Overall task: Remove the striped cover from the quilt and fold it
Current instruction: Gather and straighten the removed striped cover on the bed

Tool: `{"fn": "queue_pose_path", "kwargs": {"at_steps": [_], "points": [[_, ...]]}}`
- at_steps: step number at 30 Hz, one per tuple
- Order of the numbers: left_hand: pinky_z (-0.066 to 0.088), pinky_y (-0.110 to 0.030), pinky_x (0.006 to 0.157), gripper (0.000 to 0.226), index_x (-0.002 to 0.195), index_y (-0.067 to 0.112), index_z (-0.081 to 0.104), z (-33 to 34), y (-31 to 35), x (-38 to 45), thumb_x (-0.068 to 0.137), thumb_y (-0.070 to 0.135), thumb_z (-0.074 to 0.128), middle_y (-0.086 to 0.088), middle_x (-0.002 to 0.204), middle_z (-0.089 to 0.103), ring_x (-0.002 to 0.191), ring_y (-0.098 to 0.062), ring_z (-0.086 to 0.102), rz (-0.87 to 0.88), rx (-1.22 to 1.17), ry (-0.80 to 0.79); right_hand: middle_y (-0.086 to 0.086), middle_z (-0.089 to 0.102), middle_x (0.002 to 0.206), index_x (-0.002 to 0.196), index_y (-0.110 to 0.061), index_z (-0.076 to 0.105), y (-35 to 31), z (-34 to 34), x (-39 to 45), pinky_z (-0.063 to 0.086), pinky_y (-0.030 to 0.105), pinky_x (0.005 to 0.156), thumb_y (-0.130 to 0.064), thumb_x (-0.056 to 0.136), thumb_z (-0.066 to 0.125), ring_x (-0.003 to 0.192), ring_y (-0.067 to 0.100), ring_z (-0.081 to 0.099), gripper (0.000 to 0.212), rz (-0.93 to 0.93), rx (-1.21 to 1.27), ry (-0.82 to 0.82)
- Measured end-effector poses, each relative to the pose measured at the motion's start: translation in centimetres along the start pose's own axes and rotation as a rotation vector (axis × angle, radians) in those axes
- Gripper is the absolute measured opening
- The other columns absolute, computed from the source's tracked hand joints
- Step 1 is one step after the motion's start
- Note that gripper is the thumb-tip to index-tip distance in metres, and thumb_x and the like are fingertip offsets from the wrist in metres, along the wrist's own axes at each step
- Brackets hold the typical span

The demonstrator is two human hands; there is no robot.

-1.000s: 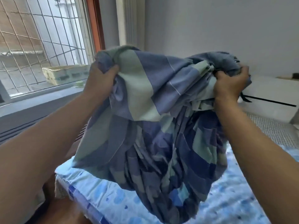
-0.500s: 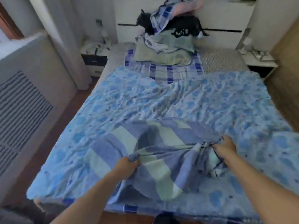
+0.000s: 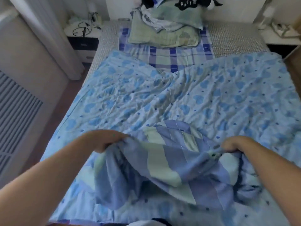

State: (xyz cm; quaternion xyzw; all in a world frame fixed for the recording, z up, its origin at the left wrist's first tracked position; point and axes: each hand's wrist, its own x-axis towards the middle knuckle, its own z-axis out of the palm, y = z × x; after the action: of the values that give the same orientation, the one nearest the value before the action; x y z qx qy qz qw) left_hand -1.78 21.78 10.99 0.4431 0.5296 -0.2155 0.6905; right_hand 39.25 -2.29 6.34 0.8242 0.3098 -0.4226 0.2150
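Head view, looking down along a bed. Low centre of the frame: a bunched blue, lavender and pale-green striped cotton cover [image 3: 164, 162], heaped in loose folds on top of a light-blue quilt printed with darker blue hearts [image 3: 162, 98], which spreads flat across most of the bed. Left hand [image 3: 104, 140] at the cover's left upper edge, left of centre in the lower half; fingers [image 3: 119, 137] curled down and gripping a gather of the striped cloth. Right hand [image 3: 236, 144] at the cover's right upper edge, lower right of the frame; fingers [image 3: 228, 146] curled under, pinching a fold of the same cloth. Cover stretched slackly between the two grips, sagging toward the bottom edge of the frame, its far lobe lying on the quilt just above the hands. Both forearms entering from the bottom corners.

Upper centre: a blue-and-white checked sheet [image 3: 164, 54] showing beyond the quilt's far edge, with a pale-green folded pillow and rumpled bedding pile [image 3: 164, 28] resting on it. Black soft item at the very top edge, too cropped to identify. Upper left: a white bedside cabinet with tangled dark cables [image 3: 83, 30]. Far left: a beige radiator casing with a slatted grille [image 3: 16, 111]. Upper right: a second white bedside shelf [image 3: 280, 36].
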Motion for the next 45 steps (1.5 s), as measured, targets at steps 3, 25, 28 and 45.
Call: {"fn": "queue_pose_path", "kwargs": {"at_steps": [3,25,28,45], "points": [[0.052,-0.044,0.083,0.024,0.1,0.01,0.066,-4.7,8.2,0.9,0.084,0.027,0.07,-0.014,0.084,0.065,0.075,-0.026,0.064,0.479,-0.483,0.466,0.017,0.057,0.132,0.127,-0.009,0.062,-0.7,-4.6,1.1,0.045,0.036,0.094,-0.024,0.096,0.055,0.115,0.034,0.057,0.035,-0.042,0.295,0.674],[0.042,-0.012,0.051,0.02,0.099,0.031,0.065,-7.7,-18.5,8.6,0.093,0.012,0.06,0.008,0.091,0.069,0.069,-0.013,0.062,0.068,0.339,0.605,0.013,0.045,0.139,0.139,-0.009,0.038,-28.4,13.0,10.4,0.048,0.049,0.101,-0.04,0.089,0.065,0.123,0.035,0.05,0.065,0.418,1.508,-0.154],[0.043,-0.016,0.059,0.018,0.098,0.026,0.069,-5.5,-17.9,8.2,0.093,0.01,0.062,0.009,0.088,0.069,0.072,-0.014,0.061,0.137,0.202,0.539,0.017,0.055,0.137,0.136,-0.003,0.049,-28.7,12.5,8.9,0.051,0.044,0.097,-0.022,0.097,0.055,0.12,0.036,0.058,0.043,0.361,1.627,0.03],[0.041,-0.027,0.054,0.032,0.093,0.04,0.047,5.3,-9.6,6.9,0.085,0.009,0.052,0.014,0.076,0.06,0.07,-0.006,0.061,0.688,0.171,0.632,0.005,0.061,0.084,0.093,-0.01,0.063,-15.4,5.4,-16.3,0.041,0.025,0.061,-0.01,0.091,0.058,0.072,0.017,0.056,0.005,-0.029,2.291,0.087]]}}
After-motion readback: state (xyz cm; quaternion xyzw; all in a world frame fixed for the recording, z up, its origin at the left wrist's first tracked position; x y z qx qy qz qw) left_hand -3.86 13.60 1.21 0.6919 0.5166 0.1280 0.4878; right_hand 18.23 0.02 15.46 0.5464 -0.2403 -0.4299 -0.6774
